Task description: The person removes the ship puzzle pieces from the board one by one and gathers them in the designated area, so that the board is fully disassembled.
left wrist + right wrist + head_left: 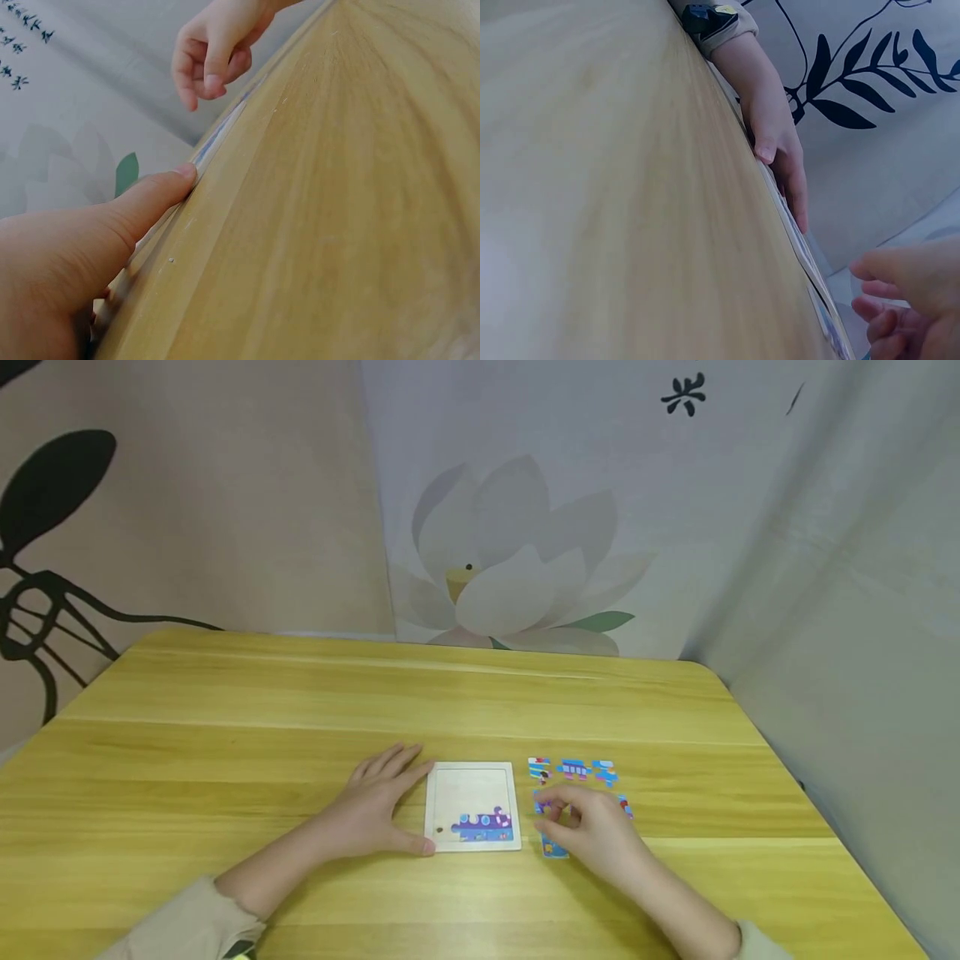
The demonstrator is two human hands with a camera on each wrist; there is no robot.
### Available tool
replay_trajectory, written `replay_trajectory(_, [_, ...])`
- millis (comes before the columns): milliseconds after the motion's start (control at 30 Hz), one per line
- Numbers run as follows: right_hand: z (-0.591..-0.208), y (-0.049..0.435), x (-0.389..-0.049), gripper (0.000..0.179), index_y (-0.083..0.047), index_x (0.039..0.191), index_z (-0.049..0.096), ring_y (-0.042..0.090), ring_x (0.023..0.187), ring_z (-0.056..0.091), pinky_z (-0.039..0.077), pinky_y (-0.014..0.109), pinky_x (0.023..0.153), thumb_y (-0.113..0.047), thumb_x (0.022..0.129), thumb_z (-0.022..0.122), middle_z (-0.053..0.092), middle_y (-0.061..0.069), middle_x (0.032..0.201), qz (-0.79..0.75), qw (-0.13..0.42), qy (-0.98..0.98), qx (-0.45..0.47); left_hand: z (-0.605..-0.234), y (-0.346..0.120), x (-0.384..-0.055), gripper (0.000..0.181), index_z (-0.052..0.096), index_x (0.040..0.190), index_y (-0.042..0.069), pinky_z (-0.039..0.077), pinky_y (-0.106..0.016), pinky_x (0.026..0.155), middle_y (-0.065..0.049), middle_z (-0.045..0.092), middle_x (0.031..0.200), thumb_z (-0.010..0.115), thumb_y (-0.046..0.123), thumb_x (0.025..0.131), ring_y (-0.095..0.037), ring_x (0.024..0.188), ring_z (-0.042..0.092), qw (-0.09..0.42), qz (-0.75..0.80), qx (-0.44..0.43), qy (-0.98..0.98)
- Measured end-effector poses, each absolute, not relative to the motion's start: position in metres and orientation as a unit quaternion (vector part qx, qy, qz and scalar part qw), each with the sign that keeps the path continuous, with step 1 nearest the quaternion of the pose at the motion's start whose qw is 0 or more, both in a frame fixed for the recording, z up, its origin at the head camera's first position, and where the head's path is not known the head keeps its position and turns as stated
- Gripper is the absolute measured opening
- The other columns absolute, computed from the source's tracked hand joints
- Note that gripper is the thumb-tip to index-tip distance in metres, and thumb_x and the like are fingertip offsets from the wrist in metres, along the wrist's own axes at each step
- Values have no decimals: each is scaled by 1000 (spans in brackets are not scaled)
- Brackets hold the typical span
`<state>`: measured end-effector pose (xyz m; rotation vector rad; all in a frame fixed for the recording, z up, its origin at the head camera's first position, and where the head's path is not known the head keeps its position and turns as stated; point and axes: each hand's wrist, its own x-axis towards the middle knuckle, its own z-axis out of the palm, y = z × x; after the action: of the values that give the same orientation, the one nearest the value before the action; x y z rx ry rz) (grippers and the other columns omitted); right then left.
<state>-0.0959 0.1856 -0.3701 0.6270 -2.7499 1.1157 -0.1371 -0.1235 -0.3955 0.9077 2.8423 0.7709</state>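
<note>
A white square puzzle tray (pixel 468 789) lies on the table, its lower right filled with joined purple and blue jigsaw pieces (pixel 483 827). My left hand (pixel 375 810) is spread at the tray's left side, thumb on the near corner and fingers at the far one. In the left wrist view the left thumb (pixel 154 196) touches the tray's edge. Just right of the tray, my right hand (pixel 592 827) hovers above loose jigsaw pieces (pixel 574 768), partly hiding them. Its fingers (pixel 191 71) are bent, with nothing visible between them and the thumb.
The loose pieces lie in rough rows; one blue piece (pixel 555 847) is nearest the table's front. The wooden table (pixel 300 693) meets a curtain printed with a lotus (pixel 525 560) at the back, and grey cloth (pixel 862 610) hangs along the right.
</note>
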Motion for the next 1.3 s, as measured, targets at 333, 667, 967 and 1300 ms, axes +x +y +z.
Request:
replay_trajectory(333, [-366, 160, -101, 26, -9, 104, 71, 3, 49, 39, 37, 20, 43, -10, 79, 78, 59, -13, 77, 371, 6, -906, 203, -394, -124, -137, 111, 37, 147, 6, 7, -66, 107, -19, 20, 155, 70, 72, 64, -44, 140, 10, 33, 252, 294, 921])
replay_trajectory(667, [-365, 142, -106, 26, -11, 102, 71, 8, 63, 49, 45, 25, 57, -12, 78, 79, 59, -13, 74, 341, -29, -914, 216, -397, -123, -138, 112, 38, 147, 7, 7, -65, 107, -18, 21, 155, 68, 75, 63, -43, 141, 11, 28, 248, 292, 923])
replay_trajectory(967, [-366, 135, -108, 25, -11, 100, 71, 6, 59, 48, 43, 24, 56, -14, 76, 80, 56, -12, 71, 328, -49, -919, 215, -396, -124, -138, 113, 38, 147, 7, 7, -65, 107, -19, 21, 155, 69, 74, 62, -43, 140, 12, 24, 249, 293, 923])
replay_trajectory(1300, [-365, 130, -102, 27, -15, 100, 75, 7, 70, 49, 42, 24, 61, -22, 75, 81, 55, -12, 77, 265, -34, -941, 208, -397, -124, -138, 113, 37, 147, 7, 7, -65, 107, -19, 21, 155, 67, 76, 63, -43, 141, 11, 26, 250, 294, 922])
